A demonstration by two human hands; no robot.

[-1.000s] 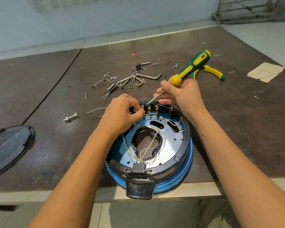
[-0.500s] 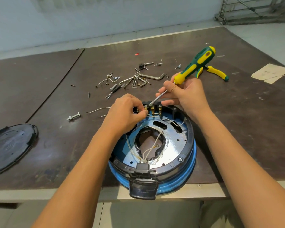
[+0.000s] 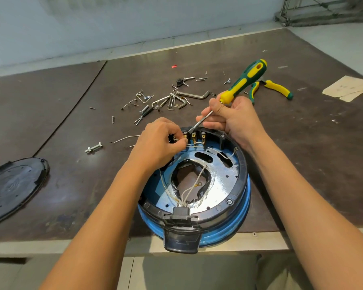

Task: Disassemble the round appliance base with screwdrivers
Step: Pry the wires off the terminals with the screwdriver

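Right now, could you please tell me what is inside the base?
White wires, a shiny plate with a dark central hole, and brass terminals at the far rim. The left hand, pinching a wire, hides the terminals' left end.

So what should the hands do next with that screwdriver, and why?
Probably lever the screwdriver tip gently against the leftmost brass terminal while the left hand pulls its white wire free. The right hand holds the tip at that terminal on the round base's far rim, and the left hand pinches the wire there.
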